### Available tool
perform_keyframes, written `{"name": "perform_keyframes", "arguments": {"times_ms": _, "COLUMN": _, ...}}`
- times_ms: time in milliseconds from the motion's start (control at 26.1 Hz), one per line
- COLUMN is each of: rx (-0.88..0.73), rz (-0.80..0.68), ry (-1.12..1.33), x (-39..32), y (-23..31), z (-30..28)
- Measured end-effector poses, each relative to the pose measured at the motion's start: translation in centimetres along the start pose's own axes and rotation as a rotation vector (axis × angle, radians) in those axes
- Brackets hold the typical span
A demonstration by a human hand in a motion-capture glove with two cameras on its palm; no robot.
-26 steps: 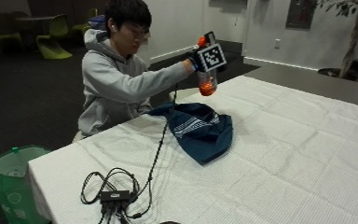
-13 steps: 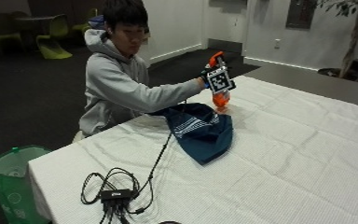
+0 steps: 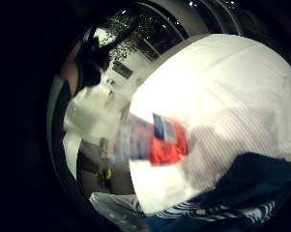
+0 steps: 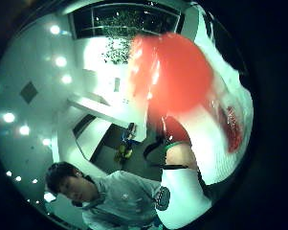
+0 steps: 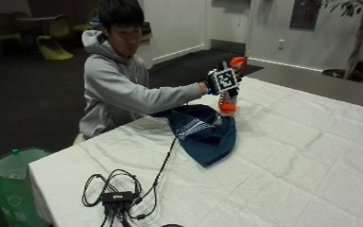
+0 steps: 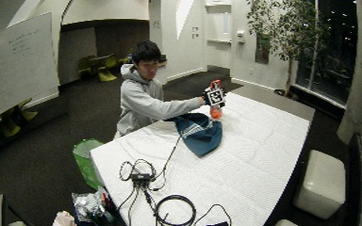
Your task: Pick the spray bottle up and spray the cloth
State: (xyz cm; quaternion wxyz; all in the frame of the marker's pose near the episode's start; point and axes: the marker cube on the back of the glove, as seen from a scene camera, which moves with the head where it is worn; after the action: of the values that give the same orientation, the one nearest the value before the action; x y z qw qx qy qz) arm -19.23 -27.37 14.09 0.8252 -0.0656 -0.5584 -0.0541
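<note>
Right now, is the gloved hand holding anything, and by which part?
Yes: the gloved right hand grips the spray bottle at its upper part, near the orange head, beside the blue cloth.

White-clothed surface point(image 6: 262, 155), dark floor point(image 6: 49, 155), white walls, whiteboard point(image 6: 14, 61) at left, potted tree point(image 6: 281, 28) by far windows, green bin point(image 6: 86, 157)

So the spray bottle point(image 5: 228, 100) is clear with an orange bottom and orange-red top, the cloth point(image 5: 203, 131) is dark navy with thin white stripes, the tablecloth point(image 5: 307, 156) is plain white, and the bin point(image 5: 10, 184) near left is green.
</note>
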Motion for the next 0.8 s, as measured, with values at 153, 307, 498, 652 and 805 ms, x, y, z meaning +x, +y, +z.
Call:
{"name": "perform_keyframes", "arguments": {"times_ms": 153, "rx": -0.031, "rz": -0.004, "ry": 0.036, "x": -0.3, "y": 3.0, "z": -1.2}}
{"name": "perform_keyframes", "arguments": {"times_ms": 307, "rx": 0.035, "rz": -0.022, "ry": 0.081, "x": -1.2, "y": 5.2, "z": -2.9}}
{"name": "perform_keyframes", "arguments": {"times_ms": 498, "rx": 0.010, "rz": -0.062, "ry": 0.116, "x": -3.3, "y": 8.8, "z": -4.3}}
{"name": "perform_keyframes", "arguments": {"times_ms": 652, "rx": -0.024, "rz": -0.114, "ry": 0.177, "x": -5.2, "y": 12.9, "z": -5.6}}
{"name": "perform_keyframes", "arguments": {"times_ms": 805, "rx": -0.027, "rz": -0.137, "ry": 0.276, "x": -5.7, "y": 17.5, "z": -8.0}}
